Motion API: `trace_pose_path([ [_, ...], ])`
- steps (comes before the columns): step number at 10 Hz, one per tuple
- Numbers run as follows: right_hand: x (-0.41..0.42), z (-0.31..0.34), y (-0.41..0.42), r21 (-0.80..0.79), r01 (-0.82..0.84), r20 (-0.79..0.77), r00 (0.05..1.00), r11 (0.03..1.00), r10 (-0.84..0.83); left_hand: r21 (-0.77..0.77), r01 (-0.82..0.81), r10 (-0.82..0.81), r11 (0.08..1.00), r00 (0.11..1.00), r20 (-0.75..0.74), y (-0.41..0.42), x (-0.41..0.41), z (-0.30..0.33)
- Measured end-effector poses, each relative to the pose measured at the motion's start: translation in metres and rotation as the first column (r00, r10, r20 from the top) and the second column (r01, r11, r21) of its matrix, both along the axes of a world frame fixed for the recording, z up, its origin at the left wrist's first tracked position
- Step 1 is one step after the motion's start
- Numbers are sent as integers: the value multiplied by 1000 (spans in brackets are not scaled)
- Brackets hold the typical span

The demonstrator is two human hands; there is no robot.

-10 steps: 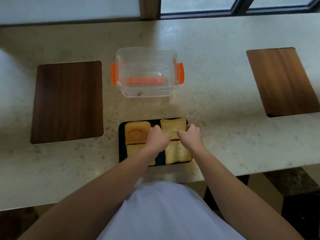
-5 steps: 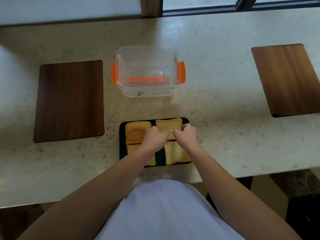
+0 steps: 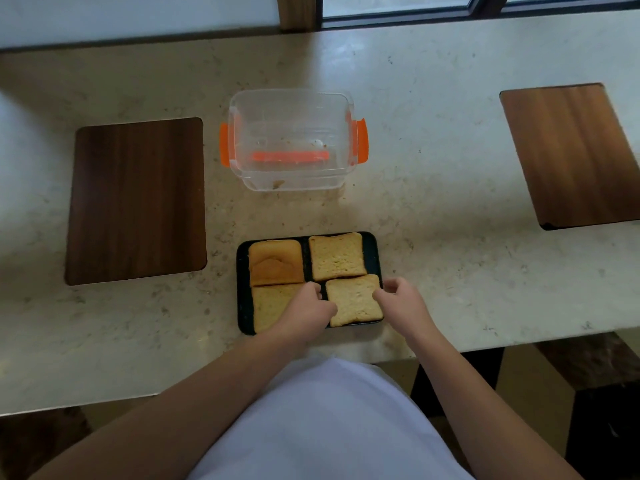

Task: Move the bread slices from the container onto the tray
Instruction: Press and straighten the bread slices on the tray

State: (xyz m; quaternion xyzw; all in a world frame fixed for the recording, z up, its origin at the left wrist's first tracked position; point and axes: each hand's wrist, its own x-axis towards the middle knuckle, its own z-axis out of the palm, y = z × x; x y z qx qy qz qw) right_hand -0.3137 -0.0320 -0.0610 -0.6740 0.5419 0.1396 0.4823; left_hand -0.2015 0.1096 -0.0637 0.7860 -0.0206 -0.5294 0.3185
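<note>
A black tray [image 3: 243,296] sits near the counter's front edge with several bread slices lying flat on it. A darker toasted slice [image 3: 275,261] is at its far left, a pale slice [image 3: 336,256] at its far right, and another slice [image 3: 351,299] at its near right. My left hand [image 3: 308,313] rests in a loose fist over the near-left slice [image 3: 268,306], holding nothing. My right hand [image 3: 401,299] hovers at the tray's right edge, fingers loosely apart beside the near-right slice. The clear container [image 3: 291,174] with orange clips stands behind the tray and holds only crumbs.
A dark wooden board [image 3: 136,199] lies left of the container and a lighter one [image 3: 571,154] at the far right. The marble counter [image 3: 450,202] runs to a window sill at the back. My white shirt fills the bottom.
Both hands have let go of the far-right slice, which now lies flat, and have pulled back toward me over the near half of the tray.
</note>
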Motion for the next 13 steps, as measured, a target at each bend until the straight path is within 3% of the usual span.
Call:
trace_pose_path([
  [4,9,-2,14,-1,2,-74,997,1000,-2,66,19,-15,998,998,-56,-8,-2,-5],
  [9,15,0,17,46,-69,45,997,997,67,84,14,-9,996,998,-56,-2,3,-6],
  [12,14,2,12,57,-124,20,992,991,123,113,107,-109,988,994,12,1,6,-9],
  [13,20,8,5,29,-191,-8,982,981,191,85,116,-126,990,984,125,7,7,-5],
])
